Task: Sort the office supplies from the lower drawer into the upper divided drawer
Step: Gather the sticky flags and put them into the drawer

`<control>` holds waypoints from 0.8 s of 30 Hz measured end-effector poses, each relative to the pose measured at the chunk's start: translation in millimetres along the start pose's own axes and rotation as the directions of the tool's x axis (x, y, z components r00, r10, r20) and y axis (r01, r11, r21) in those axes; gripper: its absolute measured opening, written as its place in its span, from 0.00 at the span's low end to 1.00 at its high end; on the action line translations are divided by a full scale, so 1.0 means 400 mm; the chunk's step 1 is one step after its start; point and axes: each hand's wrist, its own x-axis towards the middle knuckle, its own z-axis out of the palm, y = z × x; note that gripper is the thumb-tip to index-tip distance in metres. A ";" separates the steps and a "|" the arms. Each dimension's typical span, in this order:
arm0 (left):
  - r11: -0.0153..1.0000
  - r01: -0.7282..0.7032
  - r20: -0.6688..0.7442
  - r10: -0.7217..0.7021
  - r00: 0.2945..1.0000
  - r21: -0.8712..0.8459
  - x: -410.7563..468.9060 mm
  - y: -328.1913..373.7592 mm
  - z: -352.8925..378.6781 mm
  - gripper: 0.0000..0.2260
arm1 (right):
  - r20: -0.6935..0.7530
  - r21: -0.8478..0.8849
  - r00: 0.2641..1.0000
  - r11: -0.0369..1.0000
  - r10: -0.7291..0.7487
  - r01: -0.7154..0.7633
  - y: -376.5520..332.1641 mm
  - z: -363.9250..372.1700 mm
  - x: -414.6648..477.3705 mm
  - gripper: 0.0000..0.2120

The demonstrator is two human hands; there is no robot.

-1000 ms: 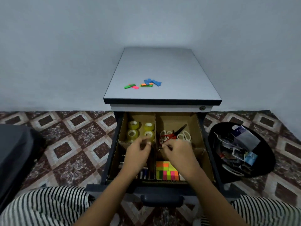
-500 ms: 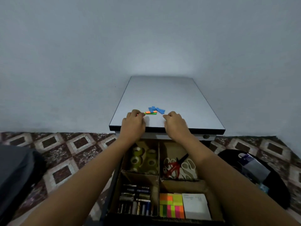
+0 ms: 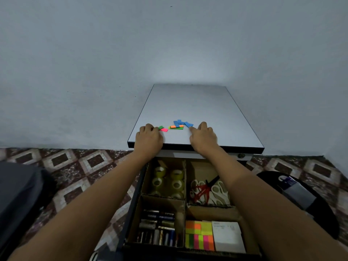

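Several small coloured paper strips lie on the grey cabinet top (image 3: 197, 104): a green and pink pair (image 3: 163, 129), an orange and green pair (image 3: 176, 127) and blue ones (image 3: 183, 123). My left hand (image 3: 149, 139) rests on the front edge, its curled fingertips pinched at the green strip. My right hand (image 3: 204, 137) lies beside it, fingers curled, its index tip touching the end of a blue strip. Below my arms the upper divided drawer (image 3: 185, 176) stands pulled out, holding tape rolls (image 3: 167, 179), scissors (image 3: 207, 189), batteries and pens (image 3: 158, 228) and sticky notes (image 3: 199, 234). The lower drawer is out of view.
A white note pad (image 3: 227, 236) fills the drawer's front right corner. On the patterned floor, a black bin (image 3: 320, 213) with packets stands to the right of the cabinet, and a dark bag (image 3: 18, 194) lies to the left. A plain wall rises behind.
Both hands left the drawer and rose to the cabinet top, then spread apart to either end of the coloured strips. My view tilted upward.
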 end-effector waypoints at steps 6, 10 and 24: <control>0.993 -0.109 -0.033 0.110 0.993 0.035 -0.038 -0.005 -0.013 0.13 | -0.144 0.005 0.988 0.999 -0.052 0.054 0.007 0.010 -0.052 0.19; 0.980 -0.171 -0.042 0.176 0.984 0.103 -0.068 -0.011 -0.015 0.19 | -0.190 -0.052 0.972 0.990 -0.136 0.128 0.012 0.019 -0.088 0.18; 0.945 -0.291 -0.279 0.322 0.905 0.147 -0.114 -0.028 -0.004 0.08 | -0.382 -0.065 0.896 0.974 -0.224 0.216 0.025 0.029 -0.135 0.16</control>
